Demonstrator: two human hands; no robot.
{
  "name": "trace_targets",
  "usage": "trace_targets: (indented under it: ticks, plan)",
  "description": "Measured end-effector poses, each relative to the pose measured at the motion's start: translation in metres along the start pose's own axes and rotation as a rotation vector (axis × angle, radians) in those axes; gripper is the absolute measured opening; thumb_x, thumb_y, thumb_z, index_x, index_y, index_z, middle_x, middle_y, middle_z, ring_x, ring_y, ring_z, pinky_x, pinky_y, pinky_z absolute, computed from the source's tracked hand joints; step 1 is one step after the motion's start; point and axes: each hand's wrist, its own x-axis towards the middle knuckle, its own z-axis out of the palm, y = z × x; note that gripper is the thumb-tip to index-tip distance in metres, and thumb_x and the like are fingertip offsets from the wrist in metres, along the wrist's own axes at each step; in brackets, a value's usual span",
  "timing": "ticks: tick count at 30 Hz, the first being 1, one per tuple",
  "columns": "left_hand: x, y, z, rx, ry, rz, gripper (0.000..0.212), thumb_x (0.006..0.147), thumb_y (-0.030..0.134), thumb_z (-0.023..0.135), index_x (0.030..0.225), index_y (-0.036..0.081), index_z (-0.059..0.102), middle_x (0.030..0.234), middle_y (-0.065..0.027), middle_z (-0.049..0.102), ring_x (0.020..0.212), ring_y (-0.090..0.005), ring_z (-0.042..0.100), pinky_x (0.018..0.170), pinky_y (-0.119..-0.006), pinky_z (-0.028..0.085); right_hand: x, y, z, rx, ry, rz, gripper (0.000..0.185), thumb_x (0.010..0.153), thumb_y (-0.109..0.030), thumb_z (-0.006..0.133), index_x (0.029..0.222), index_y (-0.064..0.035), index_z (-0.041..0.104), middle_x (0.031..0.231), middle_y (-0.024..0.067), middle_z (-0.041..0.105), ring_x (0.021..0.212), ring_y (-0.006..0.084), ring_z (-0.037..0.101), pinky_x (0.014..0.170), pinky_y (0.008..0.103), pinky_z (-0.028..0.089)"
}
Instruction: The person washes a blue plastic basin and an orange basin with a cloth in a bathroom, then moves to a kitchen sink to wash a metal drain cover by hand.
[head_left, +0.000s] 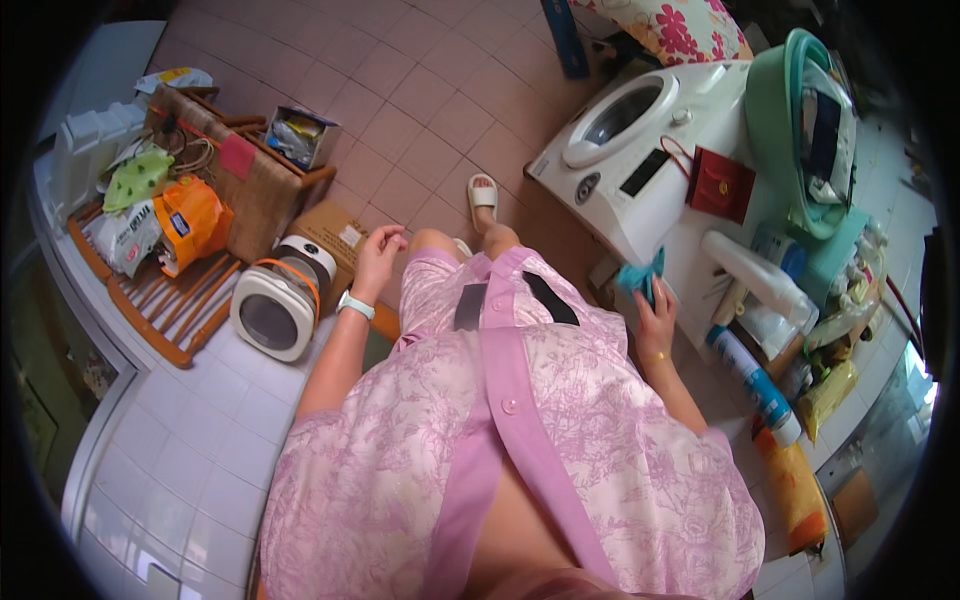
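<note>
My right hand (655, 319) is closed around a bunched teal cloth (642, 278), beside the front corner of a white front-loading washing machine (645, 217). A red paper bag (721, 185) with a cord handle lies on the machine. My left hand (381, 255), with a pale watch at the wrist, hangs with bent fingers and holds nothing that I can see. It is near a cardboard box (328, 232) and a white-and-black appliance (279, 307) with an orange strap.
A wooden chair (169, 330) bears plastic bags and an orange bag (196, 225) at the left. At the right stand green basins (772, 142), a white plastic bottle (757, 277) and a blue spray can (754, 382). A small open box (302, 139) sits farther ahead on the left.
</note>
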Motion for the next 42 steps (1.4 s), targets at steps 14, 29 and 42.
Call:
trace_targets:
  ticks: [14, 29, 42]
  plan:
    - [0.218, 0.215, -0.037, 1.051, -0.296, 0.515, 0.030, 0.084, 0.028, 0.065, 0.108, 0.010, 0.063, 0.098, -0.0116, 0.066, 0.091, -0.0334, 0.063, 0.082, -0.045, 0.049, 0.426, -0.208, -0.034, 0.776, -0.036, -0.214, 0.047, 0.072, 0.001, 0.063, 0.116, -0.0136, 0.066, 0.119, 0.0161, 0.059, 0.106, 0.0344, 0.059, 0.088, 0.0409, 0.051]
    - [0.383, 0.383, -0.078, 0.752, -0.366, 0.344, 0.042, 0.089, 0.020, 0.063, 0.127, 0.002, 0.054, 0.115, -0.0193, 0.065, 0.101, -0.0317, 0.065, 0.088, -0.037, 0.051, 0.609, -0.053, 0.040, 0.868, -0.260, 0.565, 0.018, 0.087, -0.019, 0.062, 0.100, -0.0079, 0.068, 0.098, 0.0155, 0.067, 0.093, 0.0375, 0.060, 0.083, 0.0442, 0.049]
    - [0.448, 0.290, -0.263, 0.419, 0.015, -0.522, 0.020, 0.092, 0.014, 0.061, 0.105, 0.000, 0.064, 0.079, -0.0067, 0.066, 0.066, -0.0151, 0.061, 0.058, -0.030, 0.050, 0.807, 0.104, -0.008, 1.043, -0.201, 0.648, 0.030, 0.092, -0.028, 0.062, 0.103, -0.0013, 0.067, 0.077, 0.0112, 0.064, 0.071, 0.0159, 0.060, 0.070, 0.0313, 0.048]
